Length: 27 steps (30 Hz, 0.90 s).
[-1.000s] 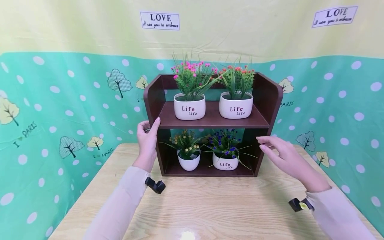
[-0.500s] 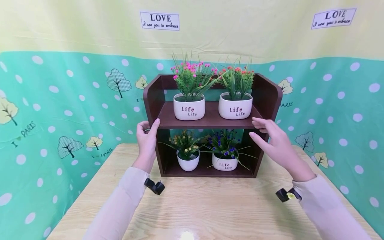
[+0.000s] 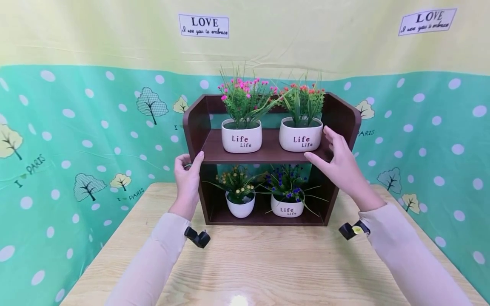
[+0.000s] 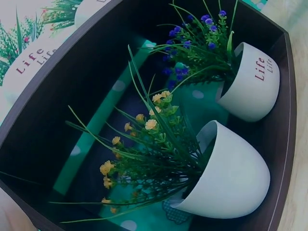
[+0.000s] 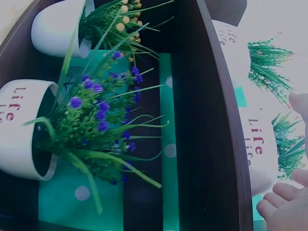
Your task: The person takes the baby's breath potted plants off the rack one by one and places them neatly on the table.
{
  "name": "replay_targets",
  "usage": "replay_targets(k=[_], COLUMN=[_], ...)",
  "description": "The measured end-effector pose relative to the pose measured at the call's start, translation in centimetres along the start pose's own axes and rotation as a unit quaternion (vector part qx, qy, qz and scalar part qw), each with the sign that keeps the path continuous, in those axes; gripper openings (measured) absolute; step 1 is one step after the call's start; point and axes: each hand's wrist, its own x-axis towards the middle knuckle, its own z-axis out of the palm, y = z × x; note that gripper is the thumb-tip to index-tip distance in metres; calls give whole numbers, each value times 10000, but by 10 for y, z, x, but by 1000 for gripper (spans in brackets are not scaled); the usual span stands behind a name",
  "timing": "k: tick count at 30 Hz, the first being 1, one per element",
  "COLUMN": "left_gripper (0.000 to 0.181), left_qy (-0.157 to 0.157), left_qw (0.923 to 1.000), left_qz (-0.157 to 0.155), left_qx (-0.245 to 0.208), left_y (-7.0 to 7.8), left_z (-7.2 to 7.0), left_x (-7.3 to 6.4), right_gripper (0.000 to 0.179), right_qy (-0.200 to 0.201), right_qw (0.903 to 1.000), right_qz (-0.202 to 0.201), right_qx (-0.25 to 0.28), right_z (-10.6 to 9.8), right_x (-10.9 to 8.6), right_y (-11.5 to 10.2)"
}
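A dark brown two-tier wooden shelf [image 3: 268, 158] stands on the table. My left hand [image 3: 187, 182] grips its left side panel, thumb on the front edge and fingers around the outer side. On the upper tier sit two white "Life" pots: one with pink flowers [image 3: 242, 138], the other with orange-red flowers [image 3: 300, 137]. My right hand [image 3: 340, 165] is at the right of the orange-red pot, thumb and fingers spread; in the right wrist view, whether the fingers [image 5: 286, 192] touch it cannot be told. Below stand a yellow-flowered pot [image 4: 231, 178] and a purple-flowered pot [image 5: 19, 130].
The light wood table [image 3: 245, 259] extends in front of the shelf. A green and yellow printed curtain [image 3: 76, 127] hangs behind and on both sides. The shelf's right side panel [image 3: 346, 123] rises close beside my right hand.
My right hand has moved up and left from the shelf's lower right side to the orange-red flowerpot. My left hand, the shelf and the pots have stayed in place.
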Motion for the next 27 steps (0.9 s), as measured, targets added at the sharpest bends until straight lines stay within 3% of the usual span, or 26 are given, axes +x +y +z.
replay_targets(k=[9, 18, 27], left_gripper=[41, 41, 41], left_qy=[-10, 0, -25], left_qw=[10000, 10000, 10000], left_qz=[-80, -55, -81], left_qx=[0, -8, -13], left_y=[-1, 0, 0], left_z=[0, 0, -1], left_x=[0, 1, 2], right_gripper=[103, 113, 116], right_qy=[-302, -524, -733], right_qw=[9972, 9918, 9786], right_qz=[472, 1060, 1577], right_qx=[492, 492, 1098], right_z=[-2, -2, -1], right_x=[24, 48, 66], right_y=[-4, -3, 7])
